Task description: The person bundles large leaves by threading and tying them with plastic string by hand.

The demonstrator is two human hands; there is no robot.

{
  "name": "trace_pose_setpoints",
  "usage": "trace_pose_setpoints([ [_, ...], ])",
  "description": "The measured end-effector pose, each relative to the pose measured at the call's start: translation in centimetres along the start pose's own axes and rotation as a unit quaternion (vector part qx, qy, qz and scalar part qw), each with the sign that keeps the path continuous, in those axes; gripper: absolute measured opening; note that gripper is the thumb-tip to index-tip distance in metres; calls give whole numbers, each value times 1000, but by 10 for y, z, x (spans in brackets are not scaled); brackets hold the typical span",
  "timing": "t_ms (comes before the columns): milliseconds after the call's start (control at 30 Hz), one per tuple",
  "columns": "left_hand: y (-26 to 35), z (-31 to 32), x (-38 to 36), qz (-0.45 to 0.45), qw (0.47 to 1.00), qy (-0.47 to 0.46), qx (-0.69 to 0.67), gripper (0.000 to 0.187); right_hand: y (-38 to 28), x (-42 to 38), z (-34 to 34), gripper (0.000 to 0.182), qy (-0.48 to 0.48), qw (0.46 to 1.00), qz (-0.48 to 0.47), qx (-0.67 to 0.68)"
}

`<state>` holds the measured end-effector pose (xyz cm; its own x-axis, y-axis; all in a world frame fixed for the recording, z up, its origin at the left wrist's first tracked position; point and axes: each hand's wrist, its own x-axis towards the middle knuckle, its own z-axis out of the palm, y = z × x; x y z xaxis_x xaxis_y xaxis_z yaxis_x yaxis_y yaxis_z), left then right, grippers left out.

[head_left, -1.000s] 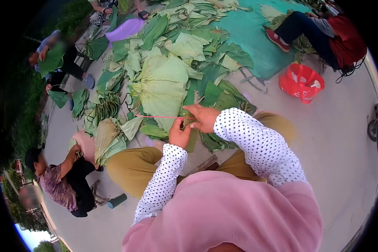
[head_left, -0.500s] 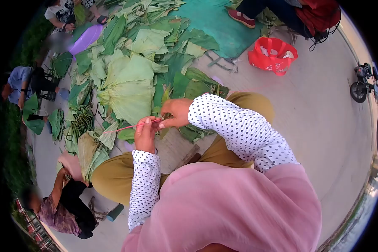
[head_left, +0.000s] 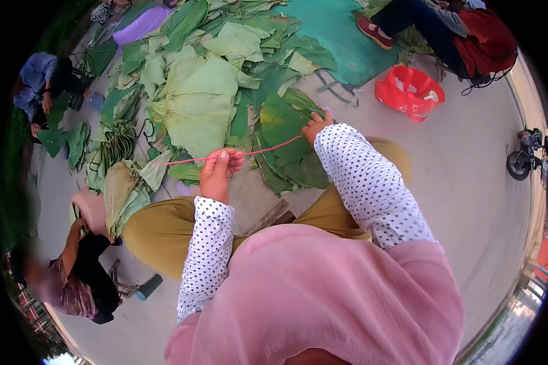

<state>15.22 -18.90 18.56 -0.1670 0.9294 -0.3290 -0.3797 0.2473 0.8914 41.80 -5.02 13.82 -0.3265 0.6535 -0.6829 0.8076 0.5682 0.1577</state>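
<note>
Red string [head_left: 259, 151]: thin, drawn taut between both hands above the leaf pile; long axis runs left to right, rising slightly toward the right end, with a free tail pointing left past the left hand toward the folded leaves.
Left hand [head_left: 218, 171]: fingers closed, string pinched at the fingertips.
Right hand [head_left: 316, 125]: fingers closed on the string's right end, held over a dark green leaf [head_left: 284, 131].
Large pale leaf [head_left: 196, 109]: spread flat on the ground, just beyond the string.
Red bag [head_left: 409, 92]: set on the pavement, well apart to the right.
Other people: seated at left and at top right, among leaves
</note>
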Motion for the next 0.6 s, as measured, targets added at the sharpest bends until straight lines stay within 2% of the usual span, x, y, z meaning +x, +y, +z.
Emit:
trace_pose_setpoints([
  [67, 2, -7, -8, -8, 1000, 8, -2, 22, -19, -13, -8, 54, 83, 991, -66, 86],
  [133, -3, -15, -8, -22, 1000, -6, -18, 23, -42, -14, -10, 43, 147, 914, -211, 316],
  [167, -5, -18, -8, -18, 1000, 11, -19, 23, -55, -14, -14, 43, 143, 912, -227, 311],
  [233, -9, -18, -3, -36, 988, -98, -115, 25, -65, -34, -30, 26, 89, 833, -272, 473],
  [267, -9, -25, 0, -35, 989, -89, -115, 25, -70, -37, -35, 26, 85, 833, -279, 471],
  [333, -16, -56, 9, -60, 968, -138, -203, 29, -84, -29, -41, 16, 179, 811, -247, 500],
  [400, -45, -93, 38, -74, 969, -113, -208, 34, -88, -13, -41, 17, 190, 803, -219, 521],
  [433, -63, -107, 58, -119, 982, 39, -144, 36, -86, -9, -46, 17, 227, 788, -204, 535],
  [467, -76, -117, 75, -161, 965, 190, -76, 37, -84, -7, -49, 17, 264, 771, -189, 547],
  [500, -83, -127, 88, -162, 965, 191, -78, 37, -83, -5, -51, 16, 263, 775, -186, 543],
  [567, -92, -144, 110, -200, 943, 267, -7, 42, -87, -8, -53, 16, 267, 769, -195, 546],
  [600, -97, -150, 123, -201, 942, 268, -9, 42, -89, -12, -54, 15, 273, 762, -204, 551],
])
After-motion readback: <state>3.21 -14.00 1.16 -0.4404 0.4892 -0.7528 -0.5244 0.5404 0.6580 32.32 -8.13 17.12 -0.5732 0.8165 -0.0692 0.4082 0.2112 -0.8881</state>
